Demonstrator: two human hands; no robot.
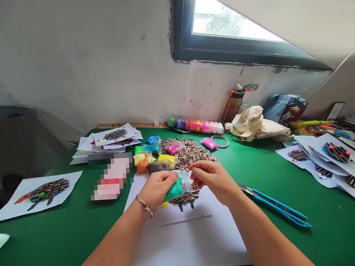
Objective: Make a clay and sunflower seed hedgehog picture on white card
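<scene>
My left hand (162,185) is closed around a small clear bag of teal-green modelling clay (175,189). My right hand (212,178) is beside the bag's clear end, thumb and fingers pinched together; what they hold, if anything, is too small to make out. Below the hands lies white paper (184,245) bearing a sunflower-seed picture (187,197) with dark clay legs and a yellow bit, partly hidden by the left hand and the bag. A thin pale strip (185,220) rests on the sheet. Just beyond are a pile of striped sunflower seeds (193,154) and several bagged clays, including yellow (166,161) and orange (142,165).
A blue craft knife (279,203) and blue tweezers (291,218) lie on the green table (82,251) at right. Finished seed pictures are stacked left (114,135) and right (337,155). A clay tube (196,125), bottle (232,105) and cloth bag (252,124) stand along the back.
</scene>
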